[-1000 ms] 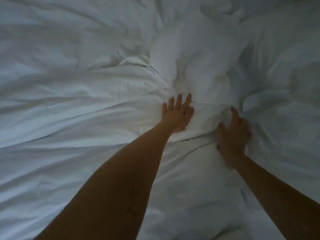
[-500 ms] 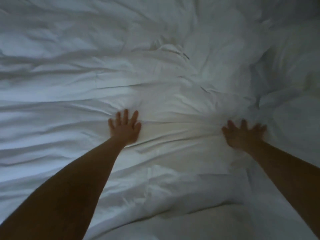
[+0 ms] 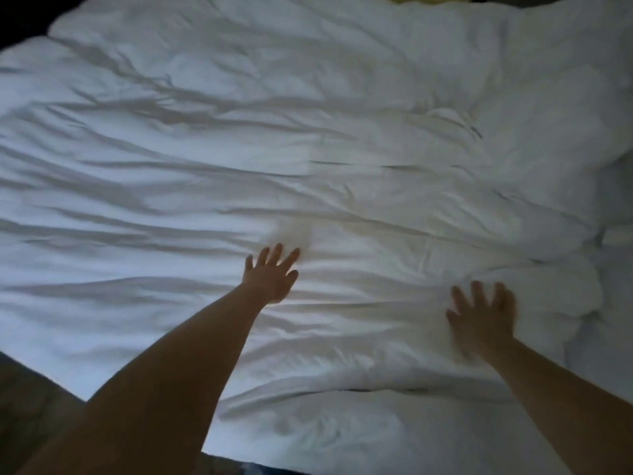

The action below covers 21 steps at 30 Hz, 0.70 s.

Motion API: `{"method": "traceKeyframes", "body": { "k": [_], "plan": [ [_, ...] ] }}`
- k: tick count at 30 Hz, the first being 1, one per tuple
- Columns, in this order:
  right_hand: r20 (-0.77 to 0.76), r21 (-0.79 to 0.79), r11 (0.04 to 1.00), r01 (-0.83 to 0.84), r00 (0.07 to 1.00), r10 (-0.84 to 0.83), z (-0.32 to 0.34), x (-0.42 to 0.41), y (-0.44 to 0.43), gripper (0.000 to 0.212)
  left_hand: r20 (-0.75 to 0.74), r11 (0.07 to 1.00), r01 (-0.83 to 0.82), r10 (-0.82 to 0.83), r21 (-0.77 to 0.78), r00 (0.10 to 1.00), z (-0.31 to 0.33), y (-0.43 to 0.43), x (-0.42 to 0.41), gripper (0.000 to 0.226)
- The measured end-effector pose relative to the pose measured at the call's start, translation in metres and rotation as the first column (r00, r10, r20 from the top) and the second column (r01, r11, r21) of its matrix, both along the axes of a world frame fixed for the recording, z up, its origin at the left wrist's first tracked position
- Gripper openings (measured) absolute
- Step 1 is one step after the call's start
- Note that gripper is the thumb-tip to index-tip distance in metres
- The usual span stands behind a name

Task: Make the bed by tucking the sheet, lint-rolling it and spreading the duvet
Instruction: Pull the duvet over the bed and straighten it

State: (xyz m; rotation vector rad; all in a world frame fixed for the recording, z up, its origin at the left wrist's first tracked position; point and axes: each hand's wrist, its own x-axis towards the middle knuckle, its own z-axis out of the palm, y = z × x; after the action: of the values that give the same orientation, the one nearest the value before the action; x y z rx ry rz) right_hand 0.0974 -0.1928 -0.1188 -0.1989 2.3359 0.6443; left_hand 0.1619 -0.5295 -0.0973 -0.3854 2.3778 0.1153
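Broadly, the white, rumpled fabric duvet (image 3: 342,149) lies spread over the bed and fills most of the view. It is creased in long ridges running left to right and bunched into thicker folds at its right edge. The left hand (image 3: 270,277) lies flat on it near the middle, fingers (image 3: 275,255) straight and fanned, gripping nothing. The right hand (image 3: 483,320), blurred, rests nearer and to the right, its fingers likewise spread and holding nothing. Dark floor (image 3: 30,399) shows at the near left corner.
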Motion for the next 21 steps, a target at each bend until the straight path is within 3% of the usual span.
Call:
{"method": "traceKeyframes", "body": {
  "k": [3,8,14,18,21],
  "plan": [
    [-0.089,-0.121,0.985,0.12,0.987,-0.131,0.028,-0.009,-0.07,0.059,0.002,0.996,-0.083,0.083,0.031,0.997,0.014,-0.043,0.024,0.054],
    [-0.152,-0.547,0.832,-0.091,0.988,0.008,0.074,0.025,-0.248,0.049,-0.14,0.991,-0.095,0.108,0.099,0.984,0.059,-0.123,0.046,0.053],
    [-0.065,-0.688,0.725,0.023,0.993,-0.093,0.121,0.083,-0.42,0.048,-0.286,0.97,-0.147,0.199,0.191,0.937,0.12,-0.247,0.099,0.052],
    [0.076,-0.746,0.649,0.149,0.987,-0.139,0.147,0.122,-0.499,0.046,-0.279,0.929,-0.259,0.331,0.265,0.902,0.143,-0.32,0.137,0.049],
    [0.199,-0.795,0.535,0.286,0.956,-0.216,0.159,0.137,-0.551,0.038,-0.243,0.881,-0.326,0.418,0.343,0.875,0.161,-0.365,0.165,0.05]
  ]
}}
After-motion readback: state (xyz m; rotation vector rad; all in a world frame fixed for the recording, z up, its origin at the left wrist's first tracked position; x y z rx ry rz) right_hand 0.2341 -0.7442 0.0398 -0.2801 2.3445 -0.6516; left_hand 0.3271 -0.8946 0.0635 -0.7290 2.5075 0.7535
